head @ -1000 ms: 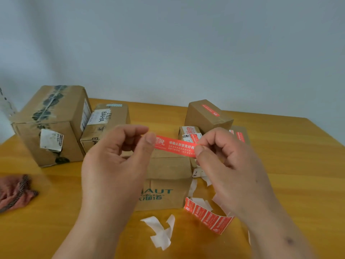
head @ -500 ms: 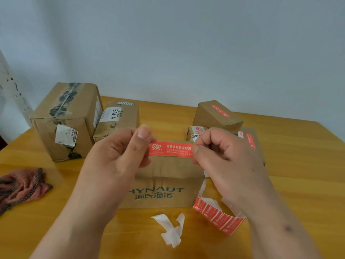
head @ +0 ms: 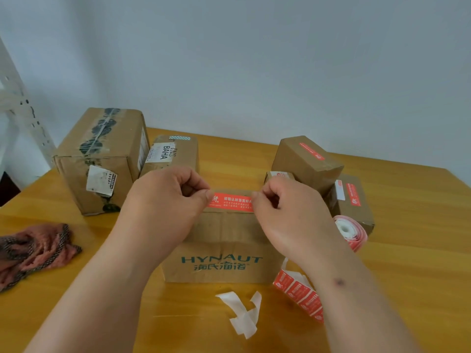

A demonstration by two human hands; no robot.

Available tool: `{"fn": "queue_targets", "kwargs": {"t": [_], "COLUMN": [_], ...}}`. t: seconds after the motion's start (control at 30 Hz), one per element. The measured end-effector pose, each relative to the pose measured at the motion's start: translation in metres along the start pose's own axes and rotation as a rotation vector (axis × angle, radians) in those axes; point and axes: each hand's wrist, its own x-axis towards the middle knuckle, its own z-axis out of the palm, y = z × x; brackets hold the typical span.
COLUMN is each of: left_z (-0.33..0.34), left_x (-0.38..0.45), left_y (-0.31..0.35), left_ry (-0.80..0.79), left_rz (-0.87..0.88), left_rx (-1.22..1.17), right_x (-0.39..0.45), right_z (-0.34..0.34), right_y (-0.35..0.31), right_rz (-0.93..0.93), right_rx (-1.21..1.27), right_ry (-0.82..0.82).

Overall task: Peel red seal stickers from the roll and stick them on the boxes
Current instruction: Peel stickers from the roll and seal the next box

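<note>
We hold a red seal sticker [head: 232, 202] stretched flat between both hands over the top of a brown cardboard box printed HYNAUT [head: 221, 261], our left hand [head: 163, 202] pinching its left end between thumb and curled fingers, our right hand [head: 288, 210] pinching its right end the same way. The sticker lies along the far edge of the box top; whether it already touches the cardboard we cannot tell. The box stands on a yellow wooden table [head: 413, 250], directly under and between our wrists. Just beyond our right hand sits the sticker roll [head: 350, 231], its white core facing up, and a strip of red stickers [head: 300, 294] trails from it beneath our right forearm. Near our wrists, in front of the box, lie curled scraps of white backing paper [head: 242, 314]. Past our right hand stand two boxes that already carry red seals, one tilted [head: 303, 161] and one lower beside it [head: 356, 202], with a small box [head: 279, 175] peeking out behind our right knuckles. Past our left hand stand a large taped carton [head: 102, 159] and a smaller box labelled BAHA [head: 173, 154]. Far out to the left of our left forearm lies a crumpled reddish cloth [head: 33, 248].
</note>
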Motion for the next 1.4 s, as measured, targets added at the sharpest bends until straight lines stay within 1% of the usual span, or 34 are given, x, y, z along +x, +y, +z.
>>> {"fn": "queue_targets", "kwargs": {"t": [0.23,0.5,0.83,1.3,1.4], "left_z": [0.008,0.013,0.018,0.020,0.018], "left_x": [0.008,0.007,0.006,0.007,0.007], "left_y": [-0.002,-0.002,-0.004,-0.004,-0.005], "left_ry": [-0.027,-0.020,0.014,0.011,0.007], "left_rz": [-0.015,-0.021,0.026,0.061,0.060], "left_rx": [0.144,0.242,0.301,0.342,0.346], "right_x": [0.007,0.009,0.010,0.014,0.016], "right_z": [0.012,0.016,0.015,0.008,0.000], "right_y": [0.001,0.004,0.000,-0.009,-0.004], "right_rz": [-0.038,-0.044,-0.060,0.035,0.104], "right_rx": [-0.190,-0.234,-0.289,-0.450,-0.466], "right_ry": [0.036,0.006,-0.015,-0.028,-0.014]}}
